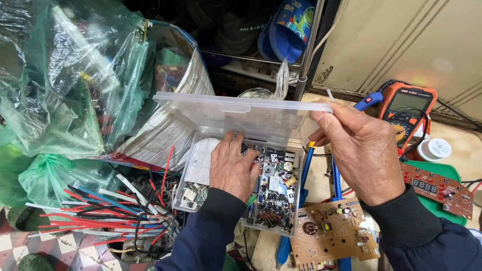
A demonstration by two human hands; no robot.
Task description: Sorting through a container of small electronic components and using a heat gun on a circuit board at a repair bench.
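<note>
The left hand (pixel 232 168) is resting palm-down inside a clear, rectangular plastic box (pixel 196 200), fingers spread loosely over small glossy electronic parts (pixel 275 198), gripping nothing visible. The right hand (pixel 359 150) is pinching the translucent hinged lid (pixel 241 113) at its corner, propping it open. A tan circuit board (pixel 331 233) is lying just beside the box.

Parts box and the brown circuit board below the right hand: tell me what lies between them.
In the head view, a blue-handled tool lies between the clear parts box and the brown circuit board, running along the box's right side.
</note>
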